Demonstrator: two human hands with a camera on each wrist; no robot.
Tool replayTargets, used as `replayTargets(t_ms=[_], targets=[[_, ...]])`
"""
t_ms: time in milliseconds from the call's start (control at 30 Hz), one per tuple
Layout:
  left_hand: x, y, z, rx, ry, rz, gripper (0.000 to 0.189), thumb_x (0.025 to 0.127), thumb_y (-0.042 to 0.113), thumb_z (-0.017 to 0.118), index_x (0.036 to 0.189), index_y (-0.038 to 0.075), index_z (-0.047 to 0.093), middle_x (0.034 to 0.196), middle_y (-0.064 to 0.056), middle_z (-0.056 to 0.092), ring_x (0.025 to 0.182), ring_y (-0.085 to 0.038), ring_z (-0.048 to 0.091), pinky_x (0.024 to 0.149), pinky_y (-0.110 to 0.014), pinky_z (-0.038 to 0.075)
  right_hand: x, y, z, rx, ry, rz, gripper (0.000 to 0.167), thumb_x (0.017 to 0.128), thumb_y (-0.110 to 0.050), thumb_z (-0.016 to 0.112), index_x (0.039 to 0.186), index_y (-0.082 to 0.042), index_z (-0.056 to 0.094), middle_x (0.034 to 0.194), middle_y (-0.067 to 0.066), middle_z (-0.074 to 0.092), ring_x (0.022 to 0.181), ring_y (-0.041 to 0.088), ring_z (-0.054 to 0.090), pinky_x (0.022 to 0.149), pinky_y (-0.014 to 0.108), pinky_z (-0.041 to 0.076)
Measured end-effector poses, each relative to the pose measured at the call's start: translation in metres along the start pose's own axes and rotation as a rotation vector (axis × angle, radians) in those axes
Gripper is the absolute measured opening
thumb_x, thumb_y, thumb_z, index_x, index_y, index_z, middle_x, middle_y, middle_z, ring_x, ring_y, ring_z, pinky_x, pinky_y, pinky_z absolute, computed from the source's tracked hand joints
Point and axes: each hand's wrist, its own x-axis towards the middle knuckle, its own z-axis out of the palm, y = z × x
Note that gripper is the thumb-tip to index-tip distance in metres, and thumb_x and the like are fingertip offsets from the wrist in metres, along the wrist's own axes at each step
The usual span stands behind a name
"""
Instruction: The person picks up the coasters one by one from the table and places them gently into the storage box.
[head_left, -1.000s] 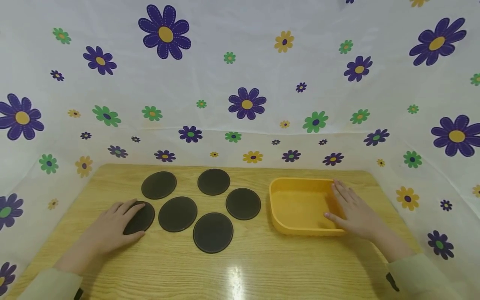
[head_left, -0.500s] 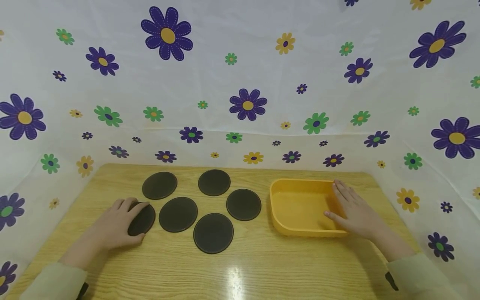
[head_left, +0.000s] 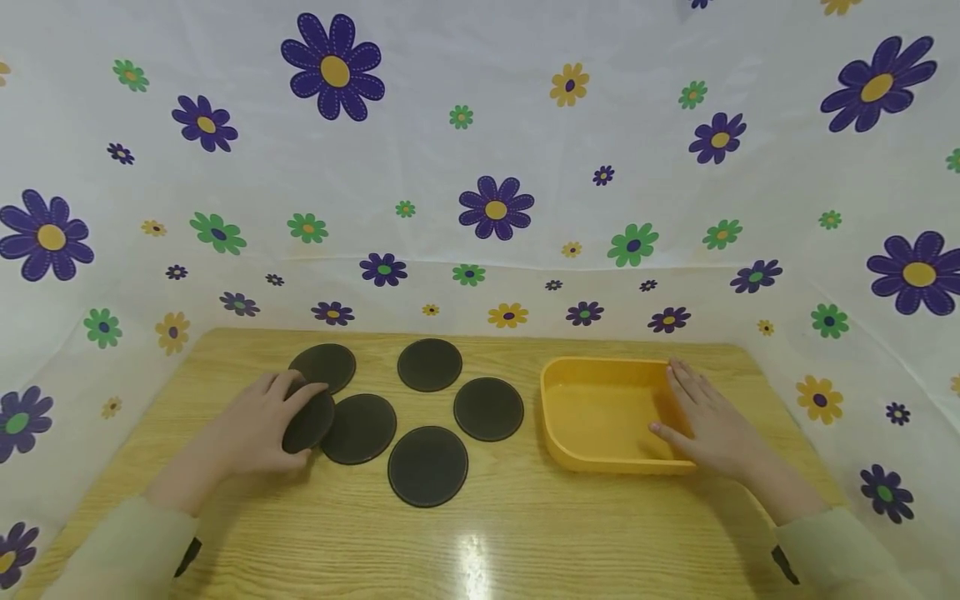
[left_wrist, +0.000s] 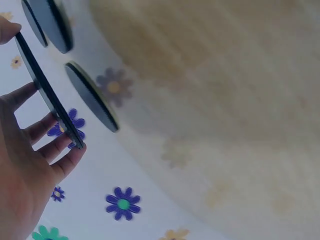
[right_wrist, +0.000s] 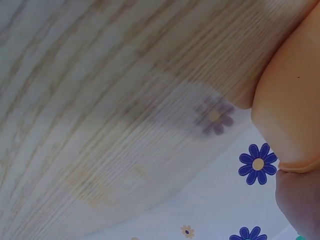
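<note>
My left hand (head_left: 258,425) holds a black round coaster (head_left: 311,421) by its edges, thumb on one side and fingertips on the opposite one. In the left wrist view that coaster (left_wrist: 47,92) is tilted and raised off the tabletop. It overlaps two other black coasters in the head view, one behind (head_left: 324,365) and one to its right (head_left: 362,429). At the right, my right hand (head_left: 708,425) rests on the right side of a yellow plastic bin (head_left: 615,467), fingers extended along the rim. The right wrist view shows only a small part of that hand against the bin (right_wrist: 290,100).
Several more coasters lie flat between the left hand and the bin, among them a far one (head_left: 430,365), a near one (head_left: 428,467) and one closest to the bin (head_left: 488,409). A flower-print cloth (head_left: 420,167) encloses the wooden table (head_left: 360,542) behind and at both sides.
The left hand has tightened on the leftmost coaster, lifted it and carried it right and slightly away from me. The right hand and the bin stay in place.
</note>
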Motion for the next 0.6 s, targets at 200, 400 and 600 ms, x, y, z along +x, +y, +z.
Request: replayTargets(t_ms=[200,400,600], targets=[[0.024,0.013,-0.005,0.021,-0.014,0.042,0.090,0.068,0.047,0.083,0.147,0.014,0.058,0.135,-0.021,0.056,0.119,-0.041,0.056,0.099,-0.061,0.052,0.000,0.001,0.002,-0.008,0.019,-0.009,0.095,0.106,-0.051,0.056,0.165,0.011,0.014,0.175,0.031,0.009,0.164,0.047,0.010,0.125,0.020,-0.019],[0.045,0.029,-0.011,0.053,-0.049,0.069,0.088,0.071,0.048,0.080,0.149,0.013,0.058,0.140,-0.023,0.055,0.126,-0.044,0.054,0.100,-0.063,0.054,0.001,0.000,0.002,-0.018,0.024,-0.011,0.094,0.106,-0.050,0.055,0.165,0.012,0.015,0.174,0.032,0.011,0.163,0.047,0.011,0.123,0.017,-0.020],[0.068,0.046,-0.012,0.045,-0.050,0.148,0.087,0.072,0.046,0.080,0.148,0.012,0.057,0.139,-0.024,0.055,0.125,-0.045,0.055,0.101,-0.065,0.052,0.001,0.000,0.000,-0.012,0.008,-0.005,0.094,0.106,-0.050,0.055,0.164,0.012,0.015,0.174,0.032,0.010,0.163,0.048,0.011,0.127,0.022,-0.018]])
